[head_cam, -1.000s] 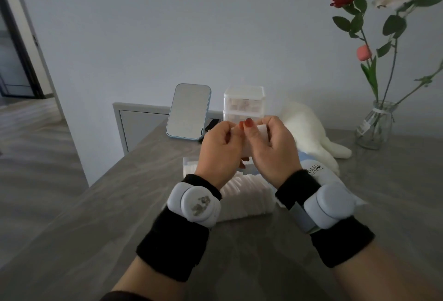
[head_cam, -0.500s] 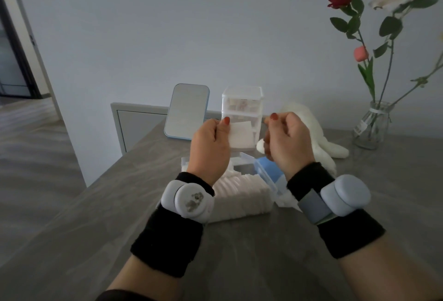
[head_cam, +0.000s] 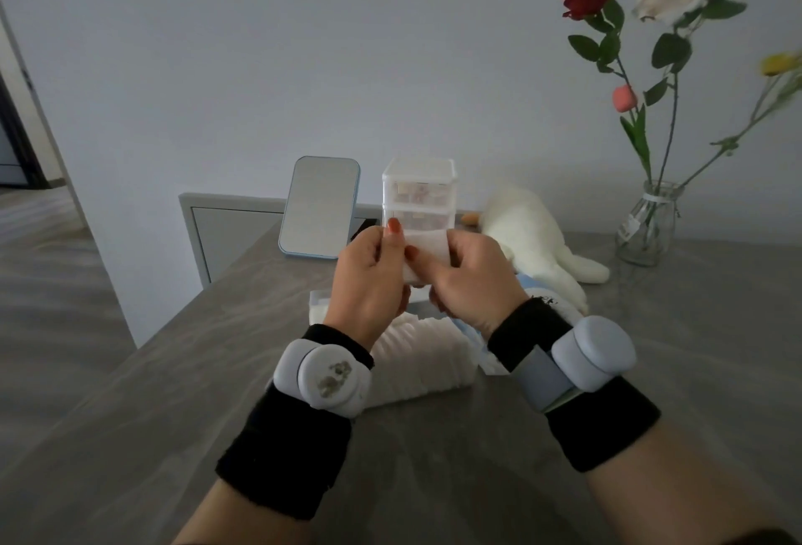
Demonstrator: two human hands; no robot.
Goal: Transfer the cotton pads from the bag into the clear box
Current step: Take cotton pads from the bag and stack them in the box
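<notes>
A small stack of white cotton pads is held up above the table between both hands. My left hand pinches its left side and my right hand grips its right side. Below them a long row of white cotton pads lies in the clear box on the table. The blue and white bag lies just right of the box, mostly hidden by my right wrist.
Behind my hands stand a clear stacked drawer organiser and a blue-framed mirror. A white plush toy lies at the back right, and a glass vase with roses stands further right. The grey table reaches forward.
My right hand, apart from the pads half a second ago, has come back to the left and taken hold of the stack again. Both hands sit slightly lower.
</notes>
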